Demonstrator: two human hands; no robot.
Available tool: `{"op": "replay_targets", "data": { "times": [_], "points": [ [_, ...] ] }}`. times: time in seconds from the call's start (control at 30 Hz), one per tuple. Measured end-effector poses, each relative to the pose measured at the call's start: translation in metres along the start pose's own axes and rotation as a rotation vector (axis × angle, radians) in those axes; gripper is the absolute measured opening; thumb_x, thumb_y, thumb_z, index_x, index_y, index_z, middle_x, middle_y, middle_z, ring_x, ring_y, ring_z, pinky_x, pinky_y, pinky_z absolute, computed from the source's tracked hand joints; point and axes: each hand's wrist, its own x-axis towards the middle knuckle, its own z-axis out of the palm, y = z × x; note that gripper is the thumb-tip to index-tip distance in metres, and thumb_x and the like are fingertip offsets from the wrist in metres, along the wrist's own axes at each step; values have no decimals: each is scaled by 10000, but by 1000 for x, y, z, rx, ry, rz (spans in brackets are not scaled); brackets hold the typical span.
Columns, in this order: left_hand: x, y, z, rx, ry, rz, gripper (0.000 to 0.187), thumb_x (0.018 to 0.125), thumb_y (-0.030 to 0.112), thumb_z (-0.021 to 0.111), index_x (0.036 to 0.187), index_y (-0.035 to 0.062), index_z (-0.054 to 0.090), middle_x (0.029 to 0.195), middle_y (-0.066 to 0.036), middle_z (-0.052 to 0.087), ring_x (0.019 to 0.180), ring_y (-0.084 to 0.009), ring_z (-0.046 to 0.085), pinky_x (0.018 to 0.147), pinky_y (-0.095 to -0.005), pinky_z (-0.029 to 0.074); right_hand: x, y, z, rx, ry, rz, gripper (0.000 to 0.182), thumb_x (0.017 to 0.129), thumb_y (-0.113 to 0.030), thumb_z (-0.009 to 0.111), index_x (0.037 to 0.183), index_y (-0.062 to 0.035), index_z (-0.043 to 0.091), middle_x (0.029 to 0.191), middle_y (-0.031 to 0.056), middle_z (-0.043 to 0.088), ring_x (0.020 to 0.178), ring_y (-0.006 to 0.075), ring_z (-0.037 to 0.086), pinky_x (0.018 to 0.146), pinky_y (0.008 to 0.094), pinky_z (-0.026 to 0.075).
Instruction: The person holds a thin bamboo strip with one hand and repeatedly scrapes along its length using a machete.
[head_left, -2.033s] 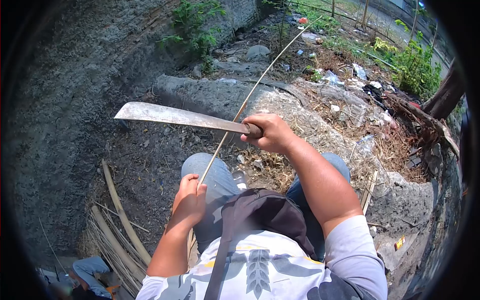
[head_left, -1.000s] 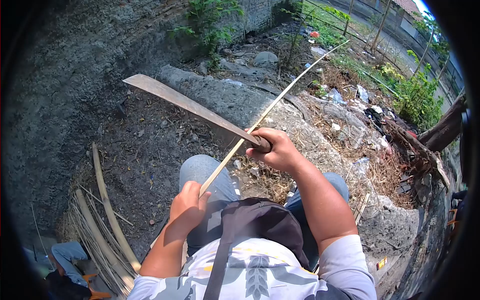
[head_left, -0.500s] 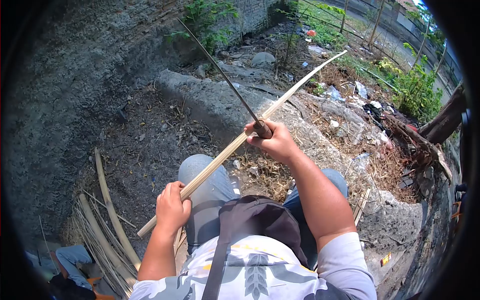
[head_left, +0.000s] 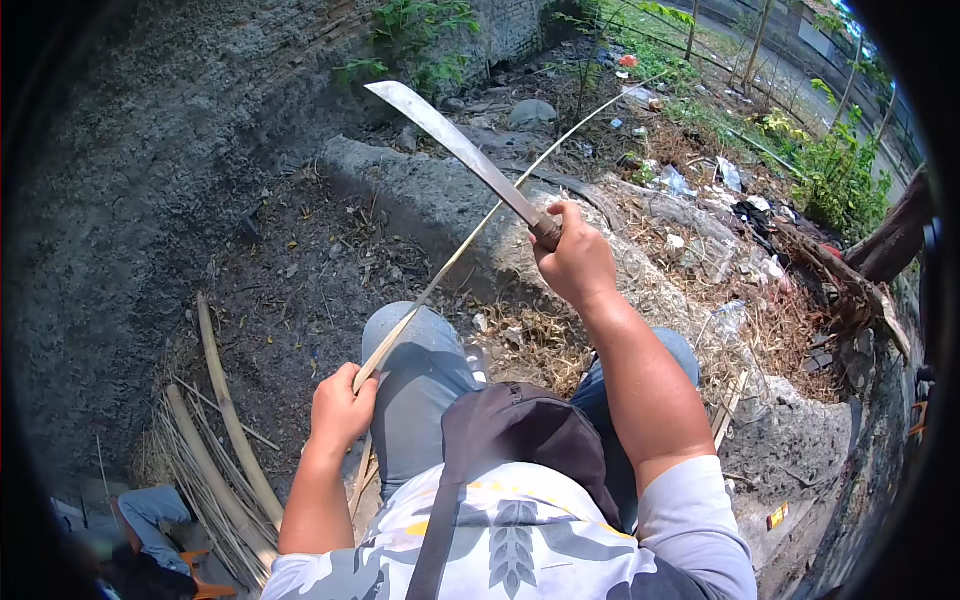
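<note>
My left hand (head_left: 342,408) is closed round the near end of a long, pale bamboo strip (head_left: 456,253), beside my left knee. From there the strip runs up and away to the right, its narrow edge mostly facing me, and it thins toward the far tip. In my right hand (head_left: 582,258) is the short handle of a machete (head_left: 455,145), gripped above my right knee. Its broad blade points up and left with the flat side showing, and crosses the strip in this view just beyond the handle.
Curved bamboo lengths (head_left: 228,408) and a bundle of thin strips (head_left: 188,470) lie at lower left. Behind them a person in jeans (head_left: 152,515) sits near an orange chair. A rough wall (head_left: 150,190) rises on the left; a concrete ledge (head_left: 400,200), litter and plants lie ahead.
The machete has rolled so its flat side shows, and my right hand has shifted slightly right, off the strip. The strip has turned from its broad face to its edge in my left hand.
</note>
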Motion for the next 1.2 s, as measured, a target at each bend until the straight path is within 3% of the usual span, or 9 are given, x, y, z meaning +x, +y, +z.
{"op": "replay_targets", "data": {
  "times": [0.03, 0.07, 0.2, 0.3, 0.4, 0.5, 0.6, 0.83, 1.2],
  "points": [
    [4, 6, 2, -6, 4, -1, 295, 962, 298, 695, 896, 12, 673, 785, -220, 705, 756, -419, 701, 706, -471, 541, -2, 2, 1, -59, -28, -38, 398, 917, -318, 735, 1244, -133, 602, 932, 170, 762, 874, 396, 748, 750, 518, 581],
    [9, 13, 5, -12, 6, -4, 302, 970, 303, 692, 900, 9, 673, 790, -225, 706, 761, -425, 700, 707, -474, 540, -5, 2, 3, -126, -14, -136, 292, 899, -336, 747, 1055, -119, 628, 879, 155, 752, 841, 371, 751, 735, 511, 586],
    [31, 31, 15, 53, 28, -1, 361, 1006, 345, 641, 910, -2, 672, 828, -269, 708, 822, -488, 689, 738, -533, 527, -20, -8, 15, -96, -163, -473, 266, 870, -333, 766, 888, -107, 628, 806, 124, 734, 773, 353, 745, 704, 489, 585],
    [37, 33, 21, 92, 3, 9, 393, 1011, 373, 617, 908, -2, 669, 832, -289, 699, 855, -507, 684, 755, -560, 519, -21, -19, 22, -271, -323, -543, 189, 823, -251, 764, 860, -117, 636, 805, 133, 720, 799, 363, 735, 714, 496, 578],
    [28, 27, 22, 35, -74, -8, 384, 1015, 378, 620, 896, 15, 658, 830, -272, 698, 847, -502, 680, 737, -545, 524, -11, -5, 27, -212, -287, -430, 159, 805, -212, 746, 883, -106, 657, 799, 148, 720, 810, 381, 735, 732, 503, 580],
    [19, 14, 22, 23, -83, 0, 383, 1026, 385, 613, 905, 24, 662, 832, -257, 702, 833, -489, 682, 724, -532, 523, 1, -1, 15, -104, -254, -165, 185, 891, -267, 731, 976, -103, 730, 916, 193, 752, 911, 386, 746, 798, 514, 589],
    [18, 14, 21, -2, -136, -30, 400, 1039, 395, 598, 910, 21, 662, 814, -247, 695, 818, -478, 683, 718, -526, 516, 1, 4, 18, -46, -196, -187, 222, 870, -288, 749, 946, -90, 687, 824, 198, 716, 856, 422, 724, 768, 543, 569],
    [26, 27, 25, -84, -118, 16, 424, 1056, 379, 588, 874, -1, 630, 754, -244, 654, 728, -429, 661, 670, -483, 493, -22, -30, 20, -246, -301, -510, 132, 807, -203, 724, 910, -126, 696, 831, 144, 745, 836, 350, 758, 741, 486, 604],
    [38, 20, 32, -239, -181, -8, 399, 1069, 343, 577, 887, -10, 616, 694, -151, 609, 630, -264, 568, 626, -418, 464, 2, 5, 31, -275, -214, -318, 151, 801, -210, 724, 908, -115, 676, 862, 156, 738, 861, 389, 737, 753, 521, 581]
  ]
}}
